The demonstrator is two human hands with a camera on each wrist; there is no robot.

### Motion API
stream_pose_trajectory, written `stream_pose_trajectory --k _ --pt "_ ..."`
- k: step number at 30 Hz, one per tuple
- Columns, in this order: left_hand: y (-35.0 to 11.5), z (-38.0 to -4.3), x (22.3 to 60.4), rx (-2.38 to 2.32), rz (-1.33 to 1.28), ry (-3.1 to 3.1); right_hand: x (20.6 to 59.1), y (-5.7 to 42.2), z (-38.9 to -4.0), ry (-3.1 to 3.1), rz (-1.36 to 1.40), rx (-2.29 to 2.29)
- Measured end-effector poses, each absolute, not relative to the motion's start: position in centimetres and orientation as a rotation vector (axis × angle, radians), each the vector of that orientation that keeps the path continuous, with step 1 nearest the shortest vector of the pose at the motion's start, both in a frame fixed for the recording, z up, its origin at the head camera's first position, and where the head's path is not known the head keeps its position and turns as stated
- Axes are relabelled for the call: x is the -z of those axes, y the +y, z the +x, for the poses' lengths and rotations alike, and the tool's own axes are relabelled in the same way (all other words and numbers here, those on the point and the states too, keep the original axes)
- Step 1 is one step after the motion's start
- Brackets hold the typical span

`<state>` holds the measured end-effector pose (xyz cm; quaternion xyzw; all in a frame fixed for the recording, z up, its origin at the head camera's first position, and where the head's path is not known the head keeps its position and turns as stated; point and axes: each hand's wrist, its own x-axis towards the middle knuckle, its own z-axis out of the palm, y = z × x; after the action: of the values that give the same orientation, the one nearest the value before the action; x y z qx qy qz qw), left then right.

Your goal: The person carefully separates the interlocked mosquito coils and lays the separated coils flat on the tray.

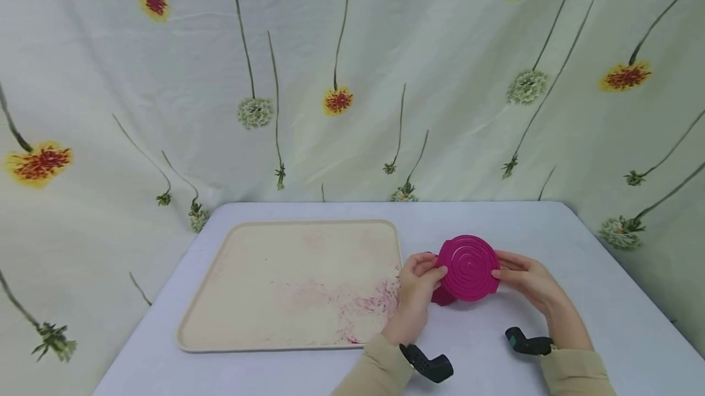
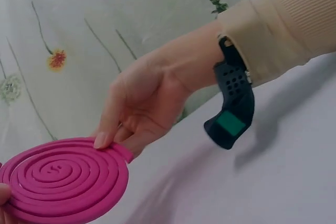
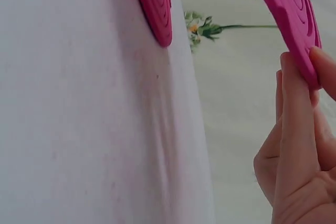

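Observation:
A pink spiral disc [image 1: 469, 267], its surface wound in raised rings, is held up tilted above the table between both hands. On its left edge my left hand [image 1: 414, 289] pinches it, thumb in front; only fingertips [image 2: 4, 194] of that hand enter the left wrist view. The right hand [image 1: 531, 283] grips the opposite edge between thumb and fingers, and in the right wrist view this hand [image 3: 299, 161] pinches the narrow end of the disc [image 3: 294, 30]. Partly hidden behind it, a second, darker pink spiral disc [image 1: 443, 297] lies low at the table.
A cream tray [image 1: 286, 280] with pink smears and crumbs lies left of the hands on the white-covered table [image 1: 479, 353]. A flower-printed cloth [image 1: 440, 47] hangs behind the table. Each wrist wears a black strapped device [image 1: 426, 364].

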<state>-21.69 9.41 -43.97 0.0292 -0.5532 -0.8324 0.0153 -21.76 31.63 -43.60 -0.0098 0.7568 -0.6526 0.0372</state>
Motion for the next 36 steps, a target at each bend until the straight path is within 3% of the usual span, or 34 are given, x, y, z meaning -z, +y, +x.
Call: stream_pose_trajectory --k 20,36 --pt "-2.0 -22.5 39.3 2.585 -0.031 -1.616 37.7 21.3 -21.7 2.278 -0.285 2.040" --pt "-5.4 -21.6 37.9 2.386 -0.203 -1.785 37.0 18.4 -21.0 2.094 -0.454 2.207"
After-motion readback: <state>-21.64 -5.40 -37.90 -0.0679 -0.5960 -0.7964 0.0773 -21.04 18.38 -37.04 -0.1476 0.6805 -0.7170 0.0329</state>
